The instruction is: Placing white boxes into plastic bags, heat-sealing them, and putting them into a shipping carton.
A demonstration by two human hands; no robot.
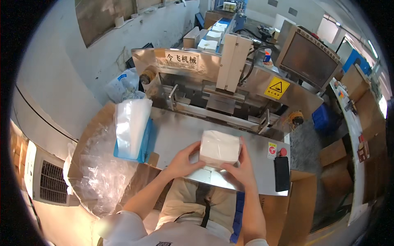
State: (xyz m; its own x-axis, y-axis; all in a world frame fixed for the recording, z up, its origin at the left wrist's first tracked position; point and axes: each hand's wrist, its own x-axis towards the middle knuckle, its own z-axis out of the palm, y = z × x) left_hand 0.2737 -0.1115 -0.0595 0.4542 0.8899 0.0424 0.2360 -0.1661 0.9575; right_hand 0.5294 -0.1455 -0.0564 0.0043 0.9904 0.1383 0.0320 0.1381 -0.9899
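A white tissue pack [220, 147], block-shaped with a glossy, film-like surface, is held just above the near part of the metal worktop [176, 127]. My left hand [183, 161] grips its left side, thumb along the near lower edge. Against the right side press the fingers of my right hand [242, 167], its thumb also at the near edge. Beyond the pack stands a machine with a steel front panel [209, 67] and a low opening with metal rails. To the left, a stack of clear plastic bags [130, 123] lies in a blue tray [143, 149].
A cardboard box [88, 135] full of crumpled clear film stands at the left. On the worktop's right are a red button [282, 152] and a black phone [282, 174]. A monitor [308, 57] rises behind right. Farther back, white packs sit on a blue conveyor [223, 24].
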